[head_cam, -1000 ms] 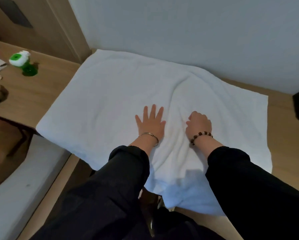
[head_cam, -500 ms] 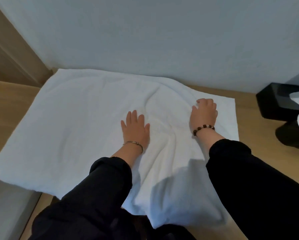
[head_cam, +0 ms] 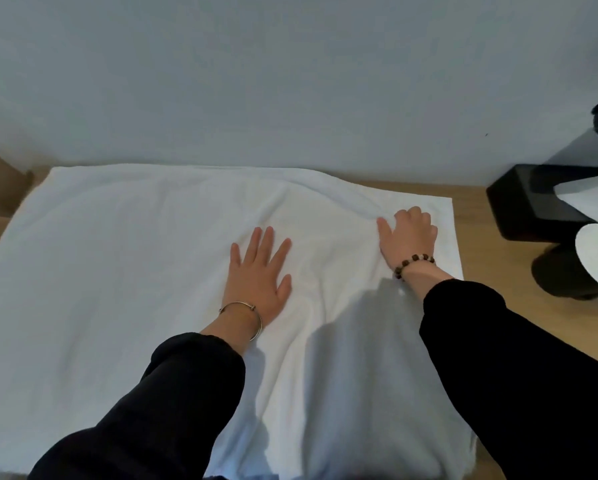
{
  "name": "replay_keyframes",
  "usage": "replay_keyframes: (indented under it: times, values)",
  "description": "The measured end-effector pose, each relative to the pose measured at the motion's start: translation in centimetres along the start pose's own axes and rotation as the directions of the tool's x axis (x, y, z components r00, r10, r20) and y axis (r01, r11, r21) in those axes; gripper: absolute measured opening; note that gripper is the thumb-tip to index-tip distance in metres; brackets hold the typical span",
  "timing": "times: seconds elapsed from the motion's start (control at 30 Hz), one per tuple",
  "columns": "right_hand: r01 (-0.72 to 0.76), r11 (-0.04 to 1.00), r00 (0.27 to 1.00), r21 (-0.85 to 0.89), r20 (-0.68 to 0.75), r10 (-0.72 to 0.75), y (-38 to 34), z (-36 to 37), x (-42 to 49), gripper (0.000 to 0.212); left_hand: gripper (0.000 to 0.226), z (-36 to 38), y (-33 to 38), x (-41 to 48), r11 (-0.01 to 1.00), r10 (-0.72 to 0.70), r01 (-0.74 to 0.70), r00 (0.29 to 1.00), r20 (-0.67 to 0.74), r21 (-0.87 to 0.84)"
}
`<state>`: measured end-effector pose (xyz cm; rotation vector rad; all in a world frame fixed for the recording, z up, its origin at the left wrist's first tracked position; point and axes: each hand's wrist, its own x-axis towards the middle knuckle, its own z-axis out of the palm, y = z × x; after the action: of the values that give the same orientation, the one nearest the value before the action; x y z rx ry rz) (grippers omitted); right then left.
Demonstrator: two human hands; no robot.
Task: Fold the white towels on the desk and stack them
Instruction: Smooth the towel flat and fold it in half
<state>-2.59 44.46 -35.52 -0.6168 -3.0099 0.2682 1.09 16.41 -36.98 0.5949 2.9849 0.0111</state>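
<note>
While pinning the middle of the white towel under the left hand, palm down with fingers straight and spread, and bunching cloth near the far right corner under the curled fingers of the right hand, could easily drag the whole sheet sideways rather than smooth it. Spread wide over the wooden surface, far edge against the wall, near edge hanging off the front between the black sleeves. Creased in shallow ridges from the middle toward that right corner; if folded over now, likely to trap those ridges and give a lumpy, crooked fold and later a leaning stack. Could also slip forward off the surface, given the overhang and any backward pull from the forearms. Not far from a black stand at the right, so worth keeping a wide outward sweep short of it. Against the view a second ago: then side by side at the centre, now well apart, right hand gone out toward the corner, left hand in much the same spot and just as flat. Central ridge looking lower. View swung rightward too, with the black stand now showing.
</note>
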Motion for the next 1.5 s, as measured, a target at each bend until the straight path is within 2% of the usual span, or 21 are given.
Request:
replay_keyframes:
  times: [0.1, 0.17, 0.27, 0.37, 0.5, 0.7, 0.77, 0.87, 0.93, 0.97, 1.03, 1.07, 1.13, 1.2, 1.27, 1.3, 1.33, 1.37, 1.4, 1.43, 1.5]
  values:
    - [-0.184, 0.959, 0.973, 0.217, -0.097, 0.208, 0.9, -0.7, 1.1, 0.042, 0.065, 0.0, 0.0, 0.1, 1.000, 0.021, -0.021, 1.000, 0.013, 0.008]
    - [-0.341, 0.913, 0.915, 0.223, -0.143, 0.377, 1.6, -1.0, 1.8, 0.045, 0.064, -0.1, 0.1, 0.2, 0.997, 0.077, -0.077, 0.997, 0.007, 0.009]
    - [-0.528, 0.817, 0.833, 0.233, -0.046, 0.551, 1.9, -1.2, 2.6, 0.063, 0.065, -0.7, 0.4, 0.7, 0.962, 0.272, -0.271, 0.962, -0.018, 0.043]
    - [-0.470, 0.836, 0.864, 0.284, -0.047, 0.502, 2.0, -0.5, 3.6, 0.044, 0.065, -1.1, 0.5, 1.2, 0.924, 0.380, -0.380, 0.925, -0.008, 0.043]
    - [-0.398, 0.850, 0.889, 0.345, -0.083, 0.450, 3.6, -0.2, 5.6, 0.024, 0.065, -1.0, 0.4, 1.1, 0.919, 0.394, -0.394, 0.919, 0.019, -0.006]
    - [-0.470, 0.816, 0.834, 0.337, -0.134, 0.535, 6.4, -0.8, 9.1, 0.027, 0.065, -1.5, 0.4, 1.5, 0.879, 0.476, -0.476, 0.878, 0.040, -0.018]
    - [-0.453, 0.829, 0.845, 0.328, -0.137, 0.516, 6.0, -0.8, 9.4, 0.028, 0.065, -1.4, 0.3, 1.7, 0.878, 0.477, -0.478, 0.878, 0.045, 0.005]
    - [-0.444, 0.877, 0.854, 0.184, -0.210, 0.477, 4.4, -1.4, 8.7, 0.033, 0.065, -1.1, 0.3, 1.7, 0.893, 0.447, -0.450, 0.891, 0.084, 0.020]
    - [-0.378, 0.914, 0.878, 0.147, -0.257, 0.405, 2.5, -1.9, 7.0, 0.051, 0.066, -1.2, 0.4, 1.7, 0.896, 0.439, -0.443, 0.893, 0.098, 0.023]
    - [-0.323, 0.936, 0.906, 0.137, -0.243, 0.348, 1.5, -2.1, 5.7, 0.059, 0.067, -1.3, 0.4, 1.7, 0.896, 0.440, -0.444, 0.893, 0.099, 0.017]
    - [-0.206, 0.974, 0.973, 0.098, -0.083, 0.214, -0.9, -1.4, 2.7, 0.063, 0.067, -1.5, 0.5, 1.9, 0.903, 0.426, -0.429, 0.899, 0.105, 0.007]
    - [-0.168, 0.983, 0.985, 0.079, 0.042, 0.165, -1.8, -0.8, 0.8, 0.064, 0.067, -1.6, 0.6, 1.8, 0.906, 0.420, -0.424, 0.900, 0.117, 0.013]
    - [-0.112, 0.994, 0.960, 0.002, 0.259, 0.108, -2.8, 0.4, -2.3, 0.063, 0.067, -1.9, 0.6, 1.7, 0.913, 0.405, -0.408, 0.906, 0.120, 0.003]
    - [-0.048, 0.995, 0.951, -0.085, 0.300, 0.072, -2.8, 1.2, -4.2, 0.061, 0.064, -2.6, 0.8, 1.5, 0.889, 0.455, -0.458, 0.885, 0.103, 0.008]
    - [-0.022, 0.994, 0.967, -0.111, 0.248, 0.049, -2.7, 1.3, -4.4, 0.060, 0.058, -3.3, 0.5, 2.3, 0.863, 0.495, -0.496, 0.868, 0.032, 0.093]
    - [-0.014, 0.993, 0.971, -0.118, 0.237, 0.042, -2.7, 1.3, -4.3, 0.060, 0.057, -3.6, 0.2, 3.3, 0.890, 0.449, -0.443, 0.893, -0.039, 0.104]
    - [-0.006, 0.992, 0.970, -0.127, 0.240, 0.036, -2.7, 1.2, -4.2, 0.061, 0.057, -4.0, -0.3, 4.2, 0.943, 0.331, -0.327, 0.941, -0.065, 0.064]
    - [0.004, 0.990, 0.969, -0.138, 0.245, 0.030, -2.7, 1.3, -4.1, 0.061, 0.057, -4.2, -1.1, 5.2, 0.988, 0.153, -0.156, 0.985, -0.082, -0.025]
    - [0.012, 0.988, 0.968, -0.151, 0.248, 0.026, -2.6, 1.4, -4.1, 0.061, 0.055, -4.0, -2.1, 6.2, 0.992, -0.036, 0.031, 0.999, -0.039, -0.120]
    - [0.020, 0.987, 0.970, -0.160, 0.243, 0.020, -2.6, 1.5, -4.1, 0.061, 0.053, -3.3, -3.4, 7.0, 0.969, -0.161, 0.167, 0.986, 0.046, -0.182]
    - [0.049, 0.988, 0.979, -0.145, 0.204, -0.018, -2.5, 1.5, -4.2, 0.060, 0.051, -2.1, -5.5, 7.6, 0.969, -0.185, 0.209, 0.967, 0.175, -0.134]
